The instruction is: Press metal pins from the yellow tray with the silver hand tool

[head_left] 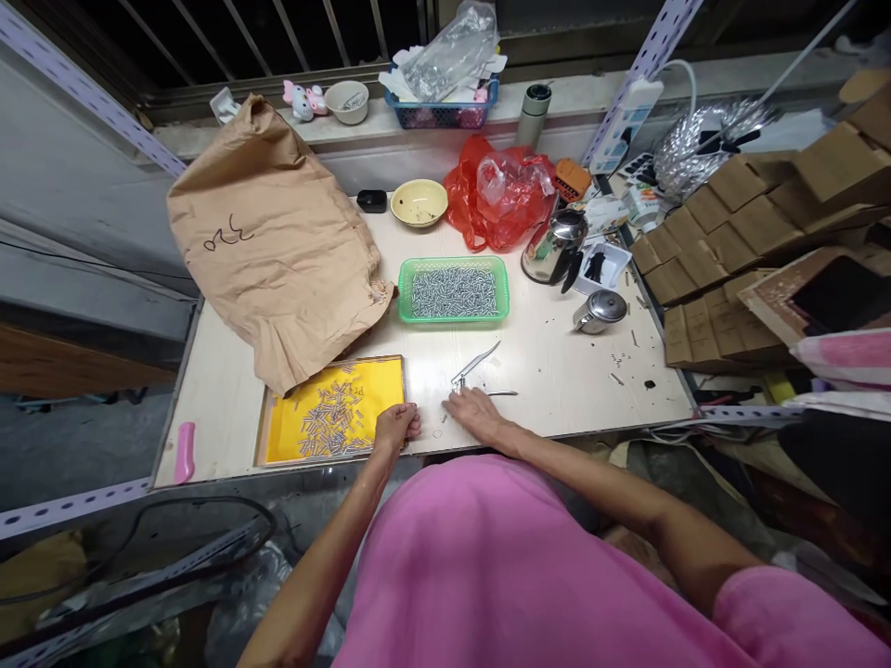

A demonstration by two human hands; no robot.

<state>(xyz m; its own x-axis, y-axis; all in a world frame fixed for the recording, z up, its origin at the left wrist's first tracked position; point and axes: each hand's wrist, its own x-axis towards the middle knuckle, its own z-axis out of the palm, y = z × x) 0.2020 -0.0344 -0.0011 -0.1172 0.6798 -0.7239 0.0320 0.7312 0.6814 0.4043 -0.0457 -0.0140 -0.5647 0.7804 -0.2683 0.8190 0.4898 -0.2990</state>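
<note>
Right hand: palm down, fingers laid at the head of a slim, plier-like metal tool, whose bright handles splay toward 1 and 3 o'clock; whether its grip is closed on the tool cannot be told. Left hand: at 9 o'clock from the right, at the near right edge of a shallow tray; grip closed, fingers curled against the thumb, any item between them too small to make out. At 9 o'clock from the left hand, a smooth yellow sheet lines the tray and carries loose, slender metal pins. At 12 o'clock from the right hand, a rectangular green plastic basket holds a dense layer of similar shiny pieces. At 11 o'clock from the left hand, a creased kraft paper bag overlaps the tray. All rest on a pale, smooth surface
</note>
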